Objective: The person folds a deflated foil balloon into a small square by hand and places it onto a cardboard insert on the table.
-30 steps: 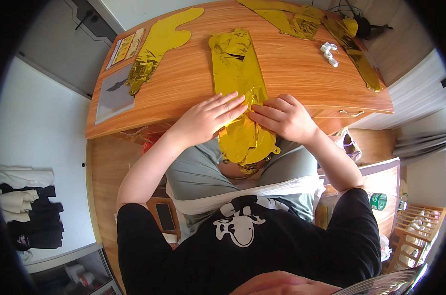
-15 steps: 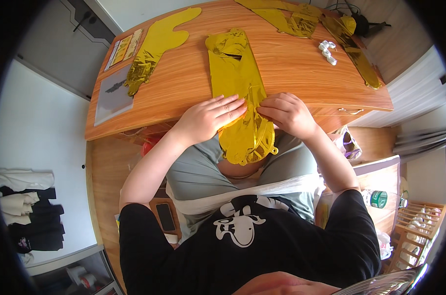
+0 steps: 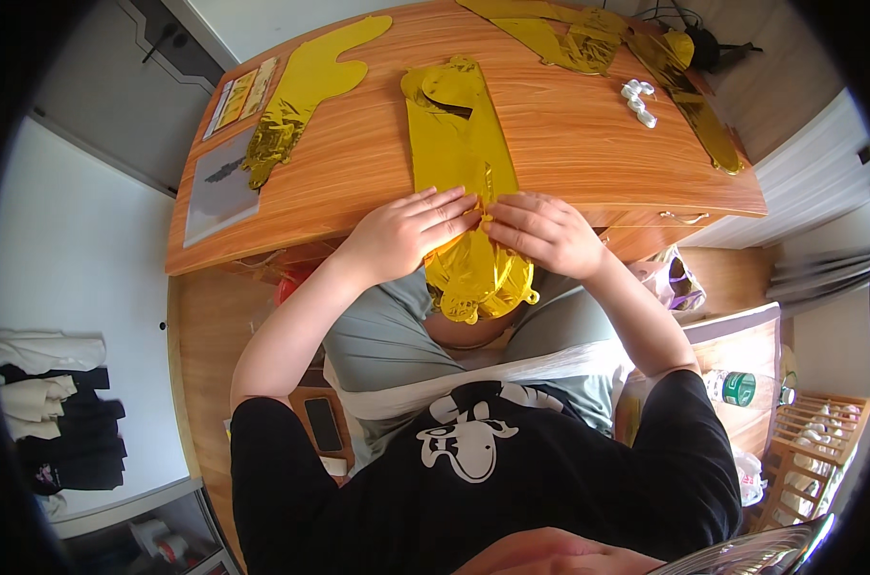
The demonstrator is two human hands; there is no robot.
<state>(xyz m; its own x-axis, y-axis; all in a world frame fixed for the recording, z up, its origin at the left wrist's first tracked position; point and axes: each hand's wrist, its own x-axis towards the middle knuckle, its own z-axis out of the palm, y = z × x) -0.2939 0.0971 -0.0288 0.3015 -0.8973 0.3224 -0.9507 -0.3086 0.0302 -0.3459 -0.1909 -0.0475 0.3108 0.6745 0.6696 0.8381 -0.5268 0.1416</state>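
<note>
Across the near edge of the desk (image 3: 358, 144), a gold foil (image 3: 462, 151) is lying, its lower end overhanging. The left hand (image 3: 404, 233) is laying straight fingers on it while the right hand (image 3: 550, 233) is bending its fingers near the foil's middle; with thumbs hidden, whether either is pinching cannot be told. Light, even pressure is probably suiting the foil best, hard tugging risking a tear.

A head-worn fisheye; looks down from close above the lap (image 3: 387, 328) toward the desk (image 3: 574, 120).
</note>
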